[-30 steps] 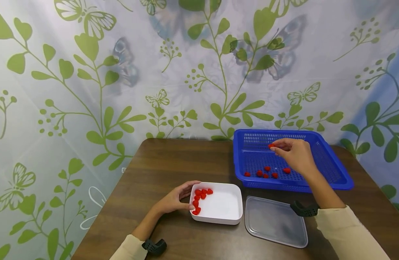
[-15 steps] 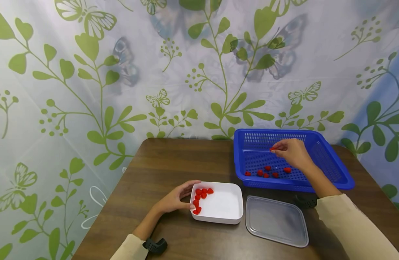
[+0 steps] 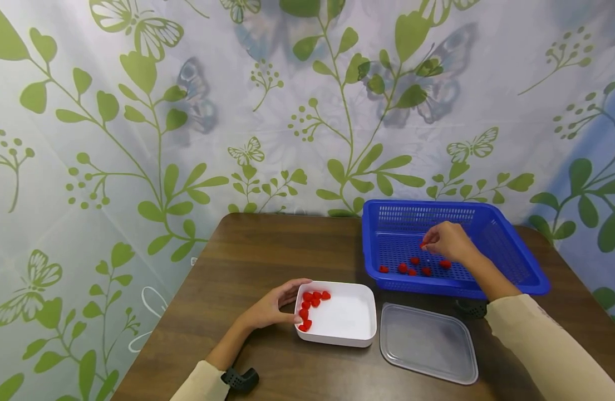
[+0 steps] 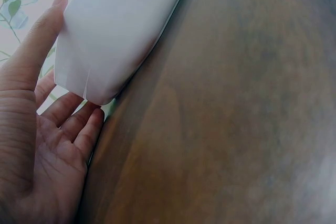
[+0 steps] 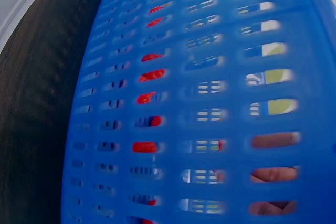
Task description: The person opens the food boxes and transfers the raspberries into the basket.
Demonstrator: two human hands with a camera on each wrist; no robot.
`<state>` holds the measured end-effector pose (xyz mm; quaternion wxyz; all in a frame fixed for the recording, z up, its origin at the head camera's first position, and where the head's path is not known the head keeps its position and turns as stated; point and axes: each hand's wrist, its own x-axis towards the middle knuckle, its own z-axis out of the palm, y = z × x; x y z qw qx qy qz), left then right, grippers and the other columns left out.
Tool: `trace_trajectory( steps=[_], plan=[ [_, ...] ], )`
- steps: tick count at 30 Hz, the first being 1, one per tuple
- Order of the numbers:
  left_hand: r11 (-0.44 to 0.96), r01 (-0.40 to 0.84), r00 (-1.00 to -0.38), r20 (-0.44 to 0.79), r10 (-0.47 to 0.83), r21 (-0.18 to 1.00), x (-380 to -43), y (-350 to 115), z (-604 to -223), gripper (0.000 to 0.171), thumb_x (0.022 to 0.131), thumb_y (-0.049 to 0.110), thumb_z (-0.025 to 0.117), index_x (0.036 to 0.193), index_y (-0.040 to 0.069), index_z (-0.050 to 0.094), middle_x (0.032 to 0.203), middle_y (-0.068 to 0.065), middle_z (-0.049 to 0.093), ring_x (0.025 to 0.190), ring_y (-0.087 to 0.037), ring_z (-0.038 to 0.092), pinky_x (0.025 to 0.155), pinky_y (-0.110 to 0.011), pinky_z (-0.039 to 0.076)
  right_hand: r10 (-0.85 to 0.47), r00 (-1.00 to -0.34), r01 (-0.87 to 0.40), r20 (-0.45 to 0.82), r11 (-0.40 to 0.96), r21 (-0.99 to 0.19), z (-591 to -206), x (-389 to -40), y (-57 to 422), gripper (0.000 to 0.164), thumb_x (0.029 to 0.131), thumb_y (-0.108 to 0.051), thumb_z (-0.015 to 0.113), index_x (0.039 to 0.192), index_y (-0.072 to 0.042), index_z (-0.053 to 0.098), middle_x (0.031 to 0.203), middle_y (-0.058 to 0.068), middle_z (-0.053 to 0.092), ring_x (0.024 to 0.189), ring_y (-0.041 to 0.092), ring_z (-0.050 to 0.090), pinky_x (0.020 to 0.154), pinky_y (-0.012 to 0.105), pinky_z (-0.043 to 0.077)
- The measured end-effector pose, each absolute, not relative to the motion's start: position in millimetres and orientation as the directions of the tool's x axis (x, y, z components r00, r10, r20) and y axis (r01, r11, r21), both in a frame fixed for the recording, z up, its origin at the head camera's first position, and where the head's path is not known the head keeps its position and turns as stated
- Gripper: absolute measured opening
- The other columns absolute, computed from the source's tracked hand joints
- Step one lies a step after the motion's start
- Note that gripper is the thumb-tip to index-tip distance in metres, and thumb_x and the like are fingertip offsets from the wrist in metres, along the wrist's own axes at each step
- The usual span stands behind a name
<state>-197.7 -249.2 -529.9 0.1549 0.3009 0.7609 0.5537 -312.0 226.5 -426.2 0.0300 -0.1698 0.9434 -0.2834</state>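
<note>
My left hand [image 3: 274,306] grips the left end of a shallow white container [image 3: 349,312], thumb at the near side and fingers round the far corner. In the left wrist view, the thumb and fingers lie on either side of its outer wall [image 4: 110,30]. Several small red heart-shaped pieces [image 3: 305,305] lie along the left side inside it. Over the blue perforated basket [image 3: 525,267], my right hand [image 3: 449,242] pinches one red piece [image 3: 423,244] at its fingertips. Several more red pieces [image 3: 403,268] lie on the basket floor. Through the basket slots, the right wrist view shows parts of the fingers [image 5: 274,174].
A translucent grey lid [image 3: 427,342] lies flat on the brown wooden table [image 3: 282,245], right of the white container and in front of the basket. A patterned curtain [image 3: 197,111] hangs behind the table. Each wrist wears a dark strap [image 3: 239,380].
My right hand has lowered with the red piece toward the basket floor. The left hand stays on the white container.
</note>
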Motion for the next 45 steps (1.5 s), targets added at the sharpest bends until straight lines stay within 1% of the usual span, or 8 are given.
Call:
trace_trajectory(
  steps=[4,9,19,28,36,38,43,45],
  plan=[
    [0.203,0.277,-0.769,0.09,0.632,0.939,-197.4,-248.3,-528.3,0.079,0.087,0.013,0.078,0.155,0.021,0.038,0.158,-0.001,0.04,0.146,-0.024,0.038,0.117,-0.038,0.035,-0.35,-0.936,-0.315,0.027,0.803,-0.505,-431.6,-314.3,230.0,0.006,0.085,-0.002,0.077,0.085,0.003,0.075,0.076,0.007,0.072,0.064,0.016,0.065,0.057,0.037,0.056],
    [0.202,0.285,-0.764,0.095,0.638,0.937,-198.4,-248.9,-531.0,0.078,0.088,0.014,0.078,0.155,0.023,0.038,0.158,-0.001,0.04,0.146,-0.023,0.038,0.116,-0.035,0.035,-0.342,-0.939,-0.32,0.037,0.829,-0.458,-434.2,-316.3,234.0,0.009,0.081,-0.003,0.081,0.08,0.003,0.074,0.073,0.008,0.071,0.062,0.018,0.063,0.055,0.04,0.055],
    [0.199,0.287,-0.763,0.097,0.639,0.937,-199.2,-248.7,-531.8,0.078,0.088,0.014,0.077,0.155,0.023,0.038,0.158,-0.003,0.039,0.146,-0.026,0.038,0.117,-0.036,0.035,-0.293,-0.955,-0.287,0.053,0.856,-0.43,-433.0,-313.5,241.1,0.012,0.08,-0.001,0.079,0.085,0.007,0.073,0.078,0.015,0.071,0.069,0.028,0.066,0.066,0.051,0.057],
    [0.195,0.293,-0.761,0.104,0.641,0.936,-200.6,-247.6,-530.7,0.08,0.087,0.012,0.078,0.155,0.02,0.037,0.158,-0.005,0.039,0.145,-0.028,0.039,0.116,-0.04,0.036,-0.258,-0.955,-0.296,0.144,0.822,-0.486,-411.3,-296.2,233.3,0.017,0.09,-0.01,0.075,0.093,0.007,0.074,0.082,0.015,0.073,0.071,0.027,0.067,0.063,0.046,0.057],
    [0.206,0.275,-0.768,0.086,0.634,0.939,-201.8,-248.2,-529.1,0.079,0.087,0.013,0.079,0.154,0.021,0.039,0.157,-0.001,0.041,0.145,-0.024,0.04,0.116,-0.038,0.036,-0.216,-0.931,-0.348,0.293,0.766,-0.541,-385.1,-262.4,212.4,0.022,0.095,-0.017,0.073,0.102,0.003,0.075,0.092,0.018,0.075,0.086,0.038,0.07,0.073,0.055,0.057],
    [0.207,0.281,-0.768,0.091,0.634,0.937,-201.4,-248.3,-529.8,0.079,0.087,0.012,0.079,0.155,0.02,0.038,0.158,-0.003,0.04,0.145,-0.026,0.04,0.116,-0.038,0.036,-0.213,-0.921,-0.368,0.326,0.75,-0.549,-380.7,-252.5,205.2,0.021,0.095,-0.017,0.074,0.103,0.002,0.075,0.091,0.016,0.075,0.085,0.036,0.071,0.071,0.051,0.058],
    [0.202,0.272,-0.775,0.09,0.626,0.941,-199.5,-248.6,-530.9,0.08,0.086,0.012,0.079,0.154,0.02,0.039,0.157,-0.003,0.041,0.144,-0.027,0.041,0.115,-0.033,0.038,-0.216,-0.901,-0.407,0.377,0.722,-0.56,-377.2,-232.0,186.0,0.017,0.094,-0.017,0.075,0.102,-0.002,0.077,0.087,0.011,0.076,0.079,0.03,0.071,0.06,0.031,0.054],
    [0.198,0.26,-0.779,0.084,0.622,0.945,-199.0,-248.4,-530.3,0.08,0.085,0.012,0.08,0.154,0.021,0.04,0.156,-0.001,0.042,0.144,-0.026,0.042,0.114,-0.03,0.038,-0.216,-0.901,-0.409,0.376,0.711,-0.572,-376.7,-226.1,178.4,0.017,0.093,-0.018,0.075,0.102,-0.003,0.077,0.087,0.01,0.076,0.08,0.03,0.071,0.06,0.028,0.053]
  ],
)
